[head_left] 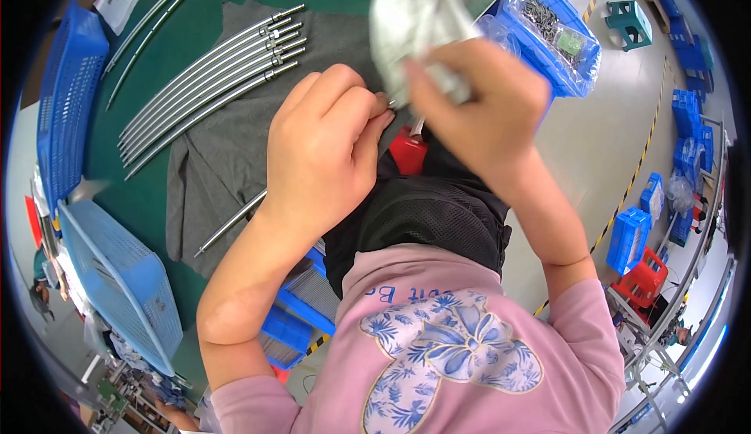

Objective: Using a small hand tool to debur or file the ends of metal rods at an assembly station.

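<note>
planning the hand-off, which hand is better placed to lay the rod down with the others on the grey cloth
Left, probably: the left hand grips the metal rod above the grey cloth, beside the row of rods. The right hand holds a rag.

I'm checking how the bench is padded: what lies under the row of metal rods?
The metal rods lie on a grey cloth spread over the green table. Whatever is beneath the cloth is covered.

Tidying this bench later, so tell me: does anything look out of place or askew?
One rod lies apart from the row of rods on the grey cloth, angled near the left hand. Nothing looks spilled or damaged.
</note>
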`<state>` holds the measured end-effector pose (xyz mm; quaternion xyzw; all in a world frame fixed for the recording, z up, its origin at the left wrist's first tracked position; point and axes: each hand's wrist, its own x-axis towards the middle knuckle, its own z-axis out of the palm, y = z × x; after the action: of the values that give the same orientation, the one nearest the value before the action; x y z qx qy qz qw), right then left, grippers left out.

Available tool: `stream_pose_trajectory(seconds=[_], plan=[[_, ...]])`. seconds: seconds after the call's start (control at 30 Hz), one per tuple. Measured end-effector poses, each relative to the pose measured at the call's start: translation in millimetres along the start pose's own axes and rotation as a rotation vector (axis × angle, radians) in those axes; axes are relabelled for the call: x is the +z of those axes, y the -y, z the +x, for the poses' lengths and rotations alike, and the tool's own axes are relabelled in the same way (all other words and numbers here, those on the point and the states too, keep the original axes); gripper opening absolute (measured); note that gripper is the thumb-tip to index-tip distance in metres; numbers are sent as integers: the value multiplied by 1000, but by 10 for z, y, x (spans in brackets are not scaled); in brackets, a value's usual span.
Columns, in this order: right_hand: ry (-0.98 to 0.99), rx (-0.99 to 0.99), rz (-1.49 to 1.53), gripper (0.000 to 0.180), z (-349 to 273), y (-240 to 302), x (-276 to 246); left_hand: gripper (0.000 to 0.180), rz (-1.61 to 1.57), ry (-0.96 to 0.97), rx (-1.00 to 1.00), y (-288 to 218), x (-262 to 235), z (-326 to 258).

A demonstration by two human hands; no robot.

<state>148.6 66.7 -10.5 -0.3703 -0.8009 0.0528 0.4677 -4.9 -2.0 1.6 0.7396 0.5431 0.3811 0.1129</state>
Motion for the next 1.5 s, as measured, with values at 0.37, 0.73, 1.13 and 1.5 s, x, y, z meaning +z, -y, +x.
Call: stream_pose_trajectory(seconds=[0.37, 0.73, 1.13, 1.5], plan=[[96, 173, 72, 20, 652, -440, 249, 21, 243, 62, -37, -131, 11, -55], [119, 209, 22, 19, 596, -413, 452, 10, 490, -73, 65, 456, -839, 649], [80, 229, 36, 19, 599, -430, 454, 14, 673, -119, 108, 1362, -751, 745], [22, 213, -228, 47, 625, -600, 510, 7, 440, 187, -50, 973, -864, 331]])
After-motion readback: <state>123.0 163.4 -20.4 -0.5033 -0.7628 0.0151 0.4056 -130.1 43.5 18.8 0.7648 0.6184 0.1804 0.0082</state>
